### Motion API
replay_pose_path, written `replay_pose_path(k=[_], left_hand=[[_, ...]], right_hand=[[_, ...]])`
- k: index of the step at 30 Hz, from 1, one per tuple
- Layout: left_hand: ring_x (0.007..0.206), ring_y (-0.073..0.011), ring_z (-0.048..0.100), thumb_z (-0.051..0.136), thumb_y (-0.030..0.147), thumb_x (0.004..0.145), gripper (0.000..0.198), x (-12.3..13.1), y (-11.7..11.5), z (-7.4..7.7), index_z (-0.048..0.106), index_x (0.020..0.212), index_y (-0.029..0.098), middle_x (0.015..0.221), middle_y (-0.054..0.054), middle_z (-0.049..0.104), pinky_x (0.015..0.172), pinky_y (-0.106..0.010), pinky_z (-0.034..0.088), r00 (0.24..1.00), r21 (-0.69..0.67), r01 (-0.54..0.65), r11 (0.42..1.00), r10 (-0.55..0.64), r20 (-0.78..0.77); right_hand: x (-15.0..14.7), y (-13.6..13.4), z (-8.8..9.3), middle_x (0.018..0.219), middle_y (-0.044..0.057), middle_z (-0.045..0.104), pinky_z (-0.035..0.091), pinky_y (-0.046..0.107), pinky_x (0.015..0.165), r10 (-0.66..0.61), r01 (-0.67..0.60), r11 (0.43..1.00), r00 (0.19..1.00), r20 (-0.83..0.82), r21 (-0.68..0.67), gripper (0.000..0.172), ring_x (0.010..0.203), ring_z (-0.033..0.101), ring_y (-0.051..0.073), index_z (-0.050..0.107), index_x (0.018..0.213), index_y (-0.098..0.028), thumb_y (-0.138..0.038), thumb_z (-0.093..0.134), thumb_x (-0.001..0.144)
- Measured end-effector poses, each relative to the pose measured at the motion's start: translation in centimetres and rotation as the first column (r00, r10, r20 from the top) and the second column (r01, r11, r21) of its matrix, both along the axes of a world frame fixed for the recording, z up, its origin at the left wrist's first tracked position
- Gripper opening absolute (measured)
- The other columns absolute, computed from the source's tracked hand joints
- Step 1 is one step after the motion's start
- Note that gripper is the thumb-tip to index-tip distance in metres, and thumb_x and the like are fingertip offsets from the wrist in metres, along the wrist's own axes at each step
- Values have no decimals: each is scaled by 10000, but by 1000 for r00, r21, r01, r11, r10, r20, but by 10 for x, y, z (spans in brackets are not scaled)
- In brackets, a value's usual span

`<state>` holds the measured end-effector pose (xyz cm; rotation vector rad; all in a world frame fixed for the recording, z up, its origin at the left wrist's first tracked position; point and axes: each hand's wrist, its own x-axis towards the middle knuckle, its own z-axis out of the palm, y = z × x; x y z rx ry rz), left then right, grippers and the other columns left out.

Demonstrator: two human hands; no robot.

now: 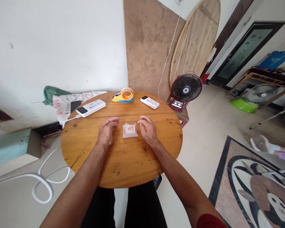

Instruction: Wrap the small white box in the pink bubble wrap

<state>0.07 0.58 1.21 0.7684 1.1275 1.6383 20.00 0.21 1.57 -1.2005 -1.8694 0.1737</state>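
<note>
A small packet in clear bubble wrap (130,130), with a pale label and a reddish mark on it, lies flat on the round wooden table (118,164). On its left side my left hand (106,130) rests near the tabletop, its fingers loosely curved and nothing visible in them. My right hand (147,129) is close to the packet's right edge, fingers bent and apart from the thumb, also holding nothing that I can see. Neither hand appears to grip the packet.
At the table's far side stand an orange tape dispenser (123,96) and a white handheld device (150,102). Another white device (91,108), with a cable, lies at the left. Beyond the right edge a dark red fan (186,89) sits on a stool. A person's foot (260,144) shows at far right.
</note>
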Motion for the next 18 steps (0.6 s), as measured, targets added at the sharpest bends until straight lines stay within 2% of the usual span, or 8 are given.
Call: replay_pose_path(k=[12, 18], left_hand=[[785, -178, 617, 708, 271, 514, 254, 0, 1, -3, 711, 746, 167, 772, -36, 687, 650, -262, 435, 1000, -39, 2, 999, -2, -7], [690, -152, 584, 697, 265, 510, 243, 3, 0, -3, 701, 728, 157, 755, -35, 676, 583, -257, 400, 995, -74, -11, 997, 3, -100]], right_hand=[[0, 0, -1, 1189, 68, 651, 389, 356, 963, -16, 14, 999, 1000, 27, 43, 219, 1079, 591, 214, 694, 912, -221, -198, 479, 875], [-1, -1, 0, 1193, 72, 645, 383, 358, 964, -10, 8, 999, 1000, 27, 40, 223, 1086, 590, 217, 697, 915, -216, -191, 479, 876]])
